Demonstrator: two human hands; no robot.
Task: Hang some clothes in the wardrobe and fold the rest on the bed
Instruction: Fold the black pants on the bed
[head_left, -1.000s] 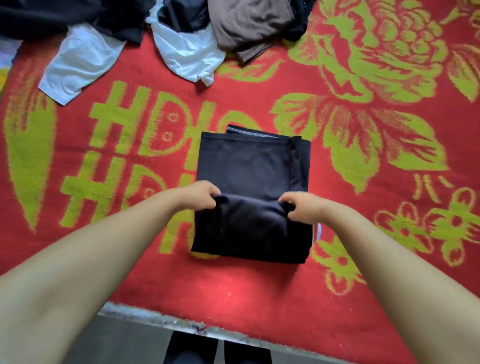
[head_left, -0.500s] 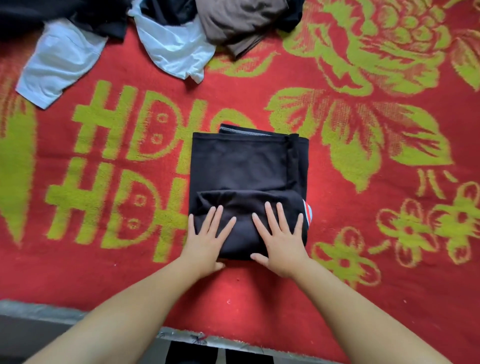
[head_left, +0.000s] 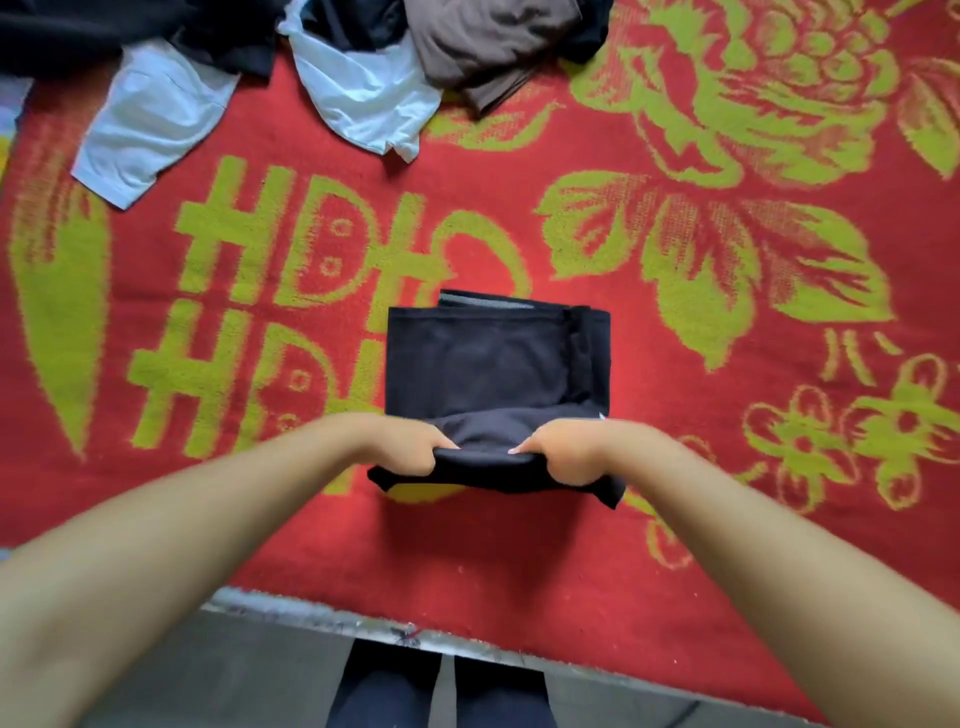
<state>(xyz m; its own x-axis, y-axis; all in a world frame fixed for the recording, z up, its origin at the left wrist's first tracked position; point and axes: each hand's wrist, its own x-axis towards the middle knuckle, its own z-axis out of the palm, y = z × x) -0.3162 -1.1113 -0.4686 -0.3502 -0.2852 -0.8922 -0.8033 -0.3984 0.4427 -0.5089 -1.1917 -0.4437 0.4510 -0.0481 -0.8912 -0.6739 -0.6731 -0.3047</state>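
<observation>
A folded black garment (head_left: 496, 364) lies near the middle of the red-and-green patterned bedspread (head_left: 675, 545), and the person's left hand (head_left: 402, 447) and right hand (head_left: 563, 449) each pinch its near edge, one at either corner, with that edge raised off the bedspread. Beyond the garment's far side, well apart from it, lies a loose heap of clothes: a white piece (head_left: 150, 117), another white piece (head_left: 363, 93), a brown one (head_left: 488, 41) and dark ones (head_left: 83, 31).

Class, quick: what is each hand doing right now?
Left hand: closed, gripping the near edge of the folded black garment.
Right hand: closed, gripping the same edge.
</observation>
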